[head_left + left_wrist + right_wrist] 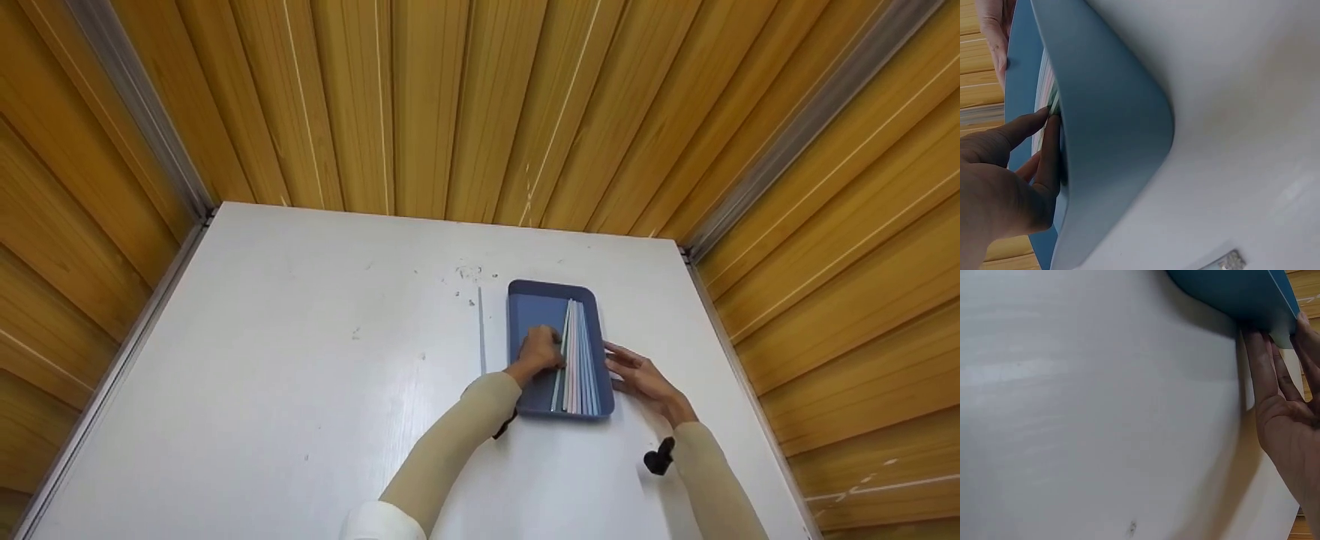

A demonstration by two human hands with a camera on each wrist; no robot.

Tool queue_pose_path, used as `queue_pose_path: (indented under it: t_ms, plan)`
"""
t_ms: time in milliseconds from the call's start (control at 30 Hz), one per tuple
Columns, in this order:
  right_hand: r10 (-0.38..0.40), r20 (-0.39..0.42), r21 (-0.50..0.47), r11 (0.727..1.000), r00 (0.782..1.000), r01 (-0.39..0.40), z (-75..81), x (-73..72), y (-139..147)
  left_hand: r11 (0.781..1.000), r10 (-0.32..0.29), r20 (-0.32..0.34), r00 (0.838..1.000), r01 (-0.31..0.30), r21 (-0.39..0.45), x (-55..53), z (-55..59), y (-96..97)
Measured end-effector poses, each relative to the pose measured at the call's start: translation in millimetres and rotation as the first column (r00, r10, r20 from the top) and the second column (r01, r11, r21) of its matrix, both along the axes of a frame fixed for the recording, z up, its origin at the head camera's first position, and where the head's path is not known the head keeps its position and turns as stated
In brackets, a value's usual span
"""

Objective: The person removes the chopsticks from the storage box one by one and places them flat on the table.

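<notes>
A blue rectangular tray (536,306) stands right of the table's middle. Long thin strips (580,367), pink, pale blue and whitish, lie lengthwise along its right side. My left hand (540,349) reaches inside the tray and pinches a thin greenish strip (1054,104) between thumb and fingertips, at the left edge of the bundle. The tray's near wall hides part of this grip in the left wrist view. My right hand (645,379) touches the outside of the tray's right wall with extended fingers. In the right wrist view, its fingertips are partly hidden by the tray.
One pale blue strip (481,330) lies alone on the white table (300,375), left of the tray. Dark scuff marks (469,271) dot the surface beyond it. Wood-patterned panels (420,112) close off the back and both sides.
</notes>
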State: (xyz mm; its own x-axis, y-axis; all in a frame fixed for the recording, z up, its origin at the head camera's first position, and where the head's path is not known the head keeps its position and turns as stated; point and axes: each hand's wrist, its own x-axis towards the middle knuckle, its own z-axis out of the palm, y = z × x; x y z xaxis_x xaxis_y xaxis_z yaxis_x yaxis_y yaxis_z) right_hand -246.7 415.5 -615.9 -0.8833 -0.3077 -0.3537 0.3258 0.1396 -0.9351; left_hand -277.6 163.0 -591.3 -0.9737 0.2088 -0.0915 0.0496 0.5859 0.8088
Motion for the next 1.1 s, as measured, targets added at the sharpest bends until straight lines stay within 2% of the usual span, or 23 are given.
queue_pose_path:
  t_ms: [233, 533, 667, 767, 900, 1100]
  plan:
    - [0.015, -0.009, -0.010, 1.000, 1.000, -0.015, 0.3, -2.5, -8, 1.000, 0.025, -0.014, 1.000, -0.025, -0.017, -7.7, -8.2, -1.3]
    - [0.014, -0.002, -0.011, 1.000, 1.000, -0.014, -4.9, -5.9, -10, 0.995, 0.035, -0.032, 0.999, -0.038, -0.091, -8.3, -6.7, -7.0]
    - [0.007, 0.005, -0.016, 1.000, 1.000, -0.007, -5.4, -7.4, -11, 0.987, 0.037, -0.059, 0.998, -0.046, -0.155, -7.5, -3.2, -7.9]
    - [0.012, 0.005, -0.017, 1.000, 1.000, -0.012, -5.6, -8.1, -12, 0.983, 0.057, -0.087, 0.995, -0.071, -0.171, -6.3, -1.9, -8.9]
    - [0.006, 0.006, -0.023, 1.000, 1.000, -0.006, -5.5, -7.5, -12, 0.987, 0.074, -0.084, 0.994, -0.085, -0.134, -5.5, -0.8, -10.4]
    - [0.016, 0.001, -0.019, 1.000, 1.000, -0.016, -6.0, -6.2, -10, 0.996, 0.069, -0.027, 0.997, -0.070, -0.054, -6.0, 0.9, -14.0]
